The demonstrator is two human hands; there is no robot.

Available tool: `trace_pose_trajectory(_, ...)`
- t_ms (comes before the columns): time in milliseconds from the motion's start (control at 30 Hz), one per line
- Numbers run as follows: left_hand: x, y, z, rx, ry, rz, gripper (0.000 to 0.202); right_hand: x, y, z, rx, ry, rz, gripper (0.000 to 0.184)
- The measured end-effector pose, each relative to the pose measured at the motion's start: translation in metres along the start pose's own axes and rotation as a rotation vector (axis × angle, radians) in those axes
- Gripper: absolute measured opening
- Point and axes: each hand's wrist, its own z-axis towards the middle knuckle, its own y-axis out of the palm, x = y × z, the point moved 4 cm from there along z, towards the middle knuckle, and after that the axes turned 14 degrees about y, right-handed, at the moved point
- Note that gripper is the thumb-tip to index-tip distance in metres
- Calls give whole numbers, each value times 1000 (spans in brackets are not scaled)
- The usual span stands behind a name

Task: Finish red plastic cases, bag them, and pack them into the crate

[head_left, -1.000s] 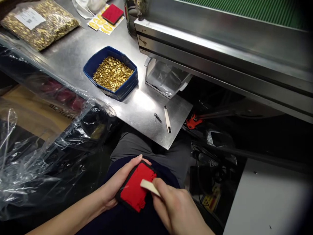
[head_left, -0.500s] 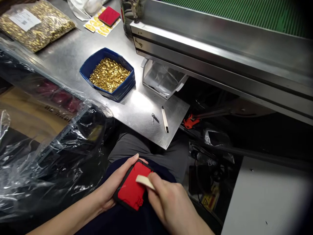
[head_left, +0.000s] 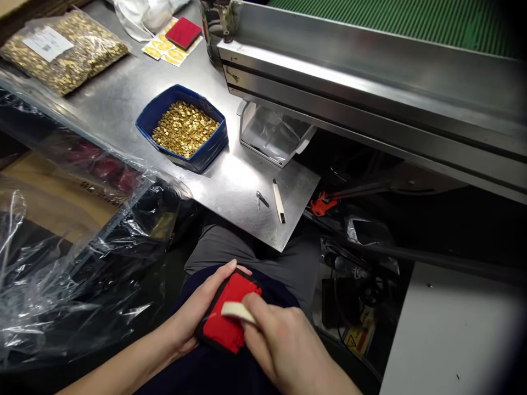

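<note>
Above my lap, my left hand (head_left: 206, 302) is closed around the edge of a red-and-black rectangular case (head_left: 226, 299), its red face turned up. A flat cream-coloured strip (head_left: 236, 311) is pinched in my right hand (head_left: 280, 334), thumb on top. The strip's free end lies over the middle of the red face; I cannot tell how firmly it touches. Ragged red edges show at the top and the lower right of the case. My right fingers hide part of its right side.
On the metal table (head_left: 222, 203) are a blue bin (head_left: 201, 156) of small brass pieces, a white-handled tool (head_left: 279, 202) and nail clippers (head_left: 262, 198). Behind lie a bag of brass parts (head_left: 82, 55) and a dark red block (head_left: 183, 33). A conveyor (head_left: 370, 99) borders the right.
My right hand has shifted slightly left with the cream strip, which now reaches farther across the red face. My left hand keeps its hold on the case. The view has moved a little.
</note>
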Motion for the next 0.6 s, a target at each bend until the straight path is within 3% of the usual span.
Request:
trace_pose_trajectory(200, -3, -2, -3, 2, -19, -7, 49, 3, 4, 1, -9, -14, -35, 7)
trace_pose_trajectory(333, -4, -3, -3, 27, -31, -35, 47, 4, 4, 1, 59, -7, -49, 14)
trace_pose_trajectory(467, -3, -3, -2, 26, -17, -23, 51, 2, 9, -1, 14, -36, -86, 11)
trace_pose_trajectory(600, -3, -4, -2, 50, -20, -60, 50, 1, 5, 0, 64, 18, -75, 14)
